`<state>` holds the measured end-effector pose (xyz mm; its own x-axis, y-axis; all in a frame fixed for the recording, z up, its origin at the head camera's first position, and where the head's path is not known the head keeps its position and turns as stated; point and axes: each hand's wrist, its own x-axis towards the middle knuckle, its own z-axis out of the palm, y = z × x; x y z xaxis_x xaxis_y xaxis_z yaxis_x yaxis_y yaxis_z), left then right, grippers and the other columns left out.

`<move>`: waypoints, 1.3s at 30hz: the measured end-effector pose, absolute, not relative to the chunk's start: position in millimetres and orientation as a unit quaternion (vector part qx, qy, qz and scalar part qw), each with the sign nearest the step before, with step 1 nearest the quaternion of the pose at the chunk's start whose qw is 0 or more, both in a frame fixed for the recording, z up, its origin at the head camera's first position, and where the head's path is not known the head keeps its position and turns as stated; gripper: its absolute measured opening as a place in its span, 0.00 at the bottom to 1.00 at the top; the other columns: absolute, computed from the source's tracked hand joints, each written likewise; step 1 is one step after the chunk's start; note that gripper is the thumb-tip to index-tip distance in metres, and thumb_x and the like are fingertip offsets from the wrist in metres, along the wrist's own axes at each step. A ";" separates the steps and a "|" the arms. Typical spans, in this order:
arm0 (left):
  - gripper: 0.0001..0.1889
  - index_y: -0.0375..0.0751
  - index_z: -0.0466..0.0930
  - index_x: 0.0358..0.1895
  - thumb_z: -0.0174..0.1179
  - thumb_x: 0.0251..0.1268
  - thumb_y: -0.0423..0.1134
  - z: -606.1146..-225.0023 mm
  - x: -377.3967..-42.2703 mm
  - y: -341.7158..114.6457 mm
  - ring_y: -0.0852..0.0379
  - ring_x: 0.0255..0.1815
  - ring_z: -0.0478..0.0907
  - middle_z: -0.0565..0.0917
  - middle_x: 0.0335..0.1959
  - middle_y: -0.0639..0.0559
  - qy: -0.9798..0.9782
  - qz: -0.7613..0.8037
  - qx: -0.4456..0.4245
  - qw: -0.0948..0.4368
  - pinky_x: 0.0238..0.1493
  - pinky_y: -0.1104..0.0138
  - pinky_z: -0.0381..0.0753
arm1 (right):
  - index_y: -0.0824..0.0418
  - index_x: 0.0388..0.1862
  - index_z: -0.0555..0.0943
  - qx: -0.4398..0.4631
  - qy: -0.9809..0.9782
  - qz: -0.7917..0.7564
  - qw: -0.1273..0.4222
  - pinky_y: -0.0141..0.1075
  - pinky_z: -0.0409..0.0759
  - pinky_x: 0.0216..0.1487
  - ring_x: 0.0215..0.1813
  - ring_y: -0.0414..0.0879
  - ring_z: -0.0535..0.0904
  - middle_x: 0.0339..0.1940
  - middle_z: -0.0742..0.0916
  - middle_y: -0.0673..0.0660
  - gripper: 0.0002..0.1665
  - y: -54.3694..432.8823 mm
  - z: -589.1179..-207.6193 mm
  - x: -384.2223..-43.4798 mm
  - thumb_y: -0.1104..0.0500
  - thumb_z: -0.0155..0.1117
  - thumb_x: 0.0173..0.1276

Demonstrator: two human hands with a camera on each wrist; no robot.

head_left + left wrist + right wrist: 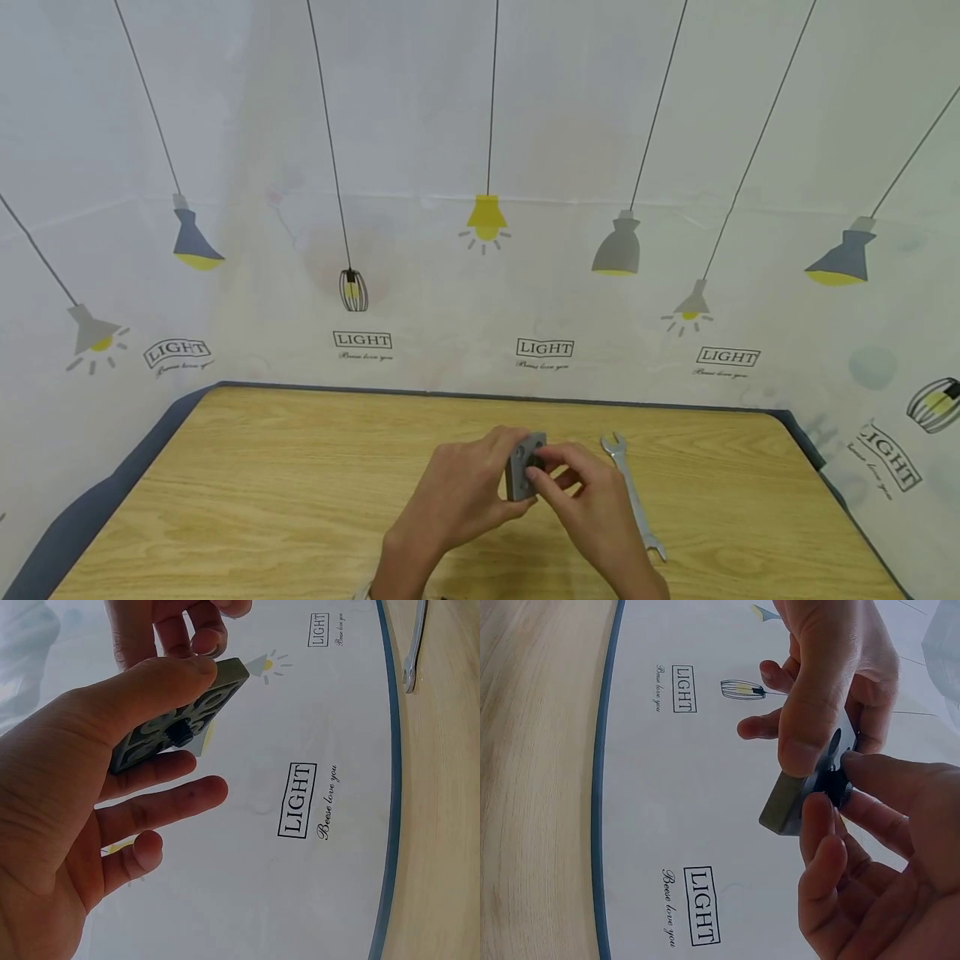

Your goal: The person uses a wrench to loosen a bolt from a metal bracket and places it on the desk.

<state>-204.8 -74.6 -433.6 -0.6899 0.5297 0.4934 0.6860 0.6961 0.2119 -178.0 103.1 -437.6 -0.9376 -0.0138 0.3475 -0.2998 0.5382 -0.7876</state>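
My left hand (453, 487) grips a small grey square plate (515, 477) by its edges, thumb on one side and fingers on the other, holding it upright above the table. Round recesses mark the face seen in the left wrist view, where a dark bolt end (180, 733) sticks out of the middle. On the opposite face, my right hand (592, 500) pinches a dark round piece (835, 783) at the plate's centre between thumb and fingertips. Those fingertips partly cover it, so I cannot tell whether it is a nut or a bolt head.
An open-ended wrench (633, 496) lies on the wooden table (285, 467), just right of my right hand. Behind the table's dark blue edge (337, 389) hangs a pale backdrop (420, 275) printed with lamps and the word LIGHT.
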 end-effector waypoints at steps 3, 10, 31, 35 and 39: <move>0.32 0.49 0.76 0.57 0.75 0.49 0.54 -433.5 -204.8 -74.8 0.71 0.25 0.74 0.85 0.47 0.59 -0.898 -0.190 -0.338 0.207 0.26 0.75 0.74 | 0.54 0.40 0.86 0.095 -0.863 0.472 0.155 0.29 0.79 0.29 0.28 0.33 0.81 0.33 0.86 0.49 0.11 103.1 -436.9 -177.4 0.64 0.75 0.58; 0.31 0.49 0.76 0.57 0.75 0.49 0.54 -434.6 -205.3 -75.0 0.70 0.25 0.74 0.85 0.47 0.59 -0.897 -0.188 -0.339 0.213 0.26 0.75 0.74 | 0.54 0.41 0.87 0.110 -0.858 0.473 0.164 0.29 0.79 0.25 0.28 0.34 0.81 0.35 0.86 0.49 0.13 103.2 -436.7 -176.0 0.66 0.75 0.57; 0.32 0.49 0.75 0.57 0.75 0.48 0.54 -435.9 -205.5 -75.3 0.70 0.26 0.76 0.85 0.46 0.60 -0.896 -0.182 -0.342 0.215 0.26 0.75 0.74 | 0.51 0.44 0.87 0.116 -0.860 0.475 0.143 0.31 0.77 0.24 0.29 0.34 0.80 0.39 0.85 0.49 0.19 103.4 -433.6 -175.3 0.70 0.73 0.57; 0.32 0.48 0.75 0.57 0.75 0.49 0.55 -436.4 -205.4 -75.7 0.70 0.25 0.75 0.85 0.45 0.59 -0.899 -0.180 -0.339 0.212 0.25 0.75 0.74 | 0.53 0.49 0.85 0.115 -0.856 0.485 0.140 0.30 0.78 0.25 0.29 0.34 0.81 0.41 0.85 0.51 0.19 104.2 -434.6 -175.1 0.66 0.73 0.59; 0.33 0.48 0.75 0.57 0.75 0.48 0.55 -436.3 -205.4 -75.4 0.70 0.26 0.75 0.84 0.45 0.59 -0.899 -0.186 -0.339 0.205 0.26 0.75 0.73 | 0.54 0.51 0.84 0.088 -0.858 0.486 0.139 0.30 0.80 0.30 0.30 0.36 0.81 0.39 0.85 0.52 0.16 104.9 -434.6 -175.5 0.60 0.71 0.64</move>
<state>-205.4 -75.4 -436.3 -0.6864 0.5324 0.4954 0.6852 0.7016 0.1954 -175.5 104.9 -434.6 -0.9456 -0.0157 0.3250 -0.2868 0.5117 -0.8099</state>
